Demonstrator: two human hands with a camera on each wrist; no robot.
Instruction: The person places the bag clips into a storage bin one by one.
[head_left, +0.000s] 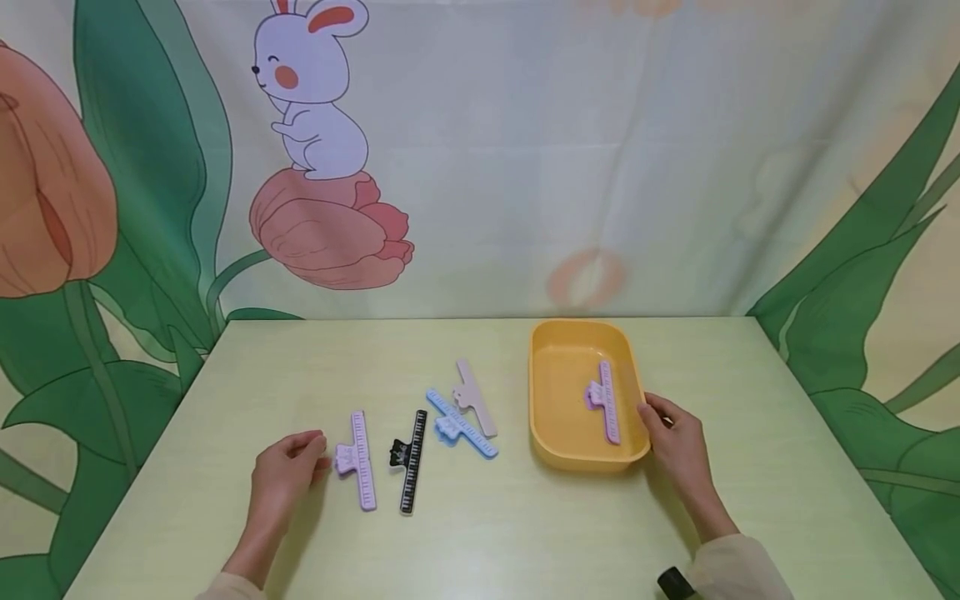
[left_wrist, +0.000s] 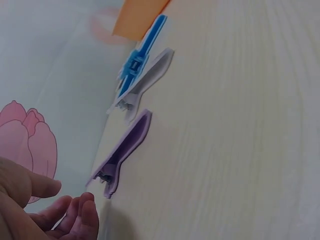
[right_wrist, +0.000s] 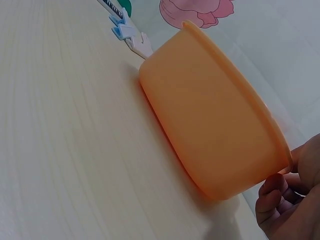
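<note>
My left hand (head_left: pixel 288 475) hovers at the left of a purple clip (head_left: pixel 362 460) with a long bar, its fingers loosely bent and nothing in them. In the left wrist view its thumb and fingertips stand apart. A black clip (head_left: pixel 412 462) with white marks lies just right of the purple one. Beyond it are a blue clip (head_left: pixel 463 425) and a pale lilac clip (head_left: pixel 477 398), close together. At the right, my right hand (head_left: pixel 678 437) pinches the rim of a yellow plastic tray (head_left: pixel 547 457). Inside the tray lies another purple clip (head_left: pixel 608 404).
A pale wood-grain table (head_left: pixel 495 542) carries everything. Behind it hangs a cloth (head_left: pixel 480 167) printed with a rabbit and tulips, meeting the table's back edge. A black object (head_left: pixel 675 583) sits by the right sleeve.
</note>
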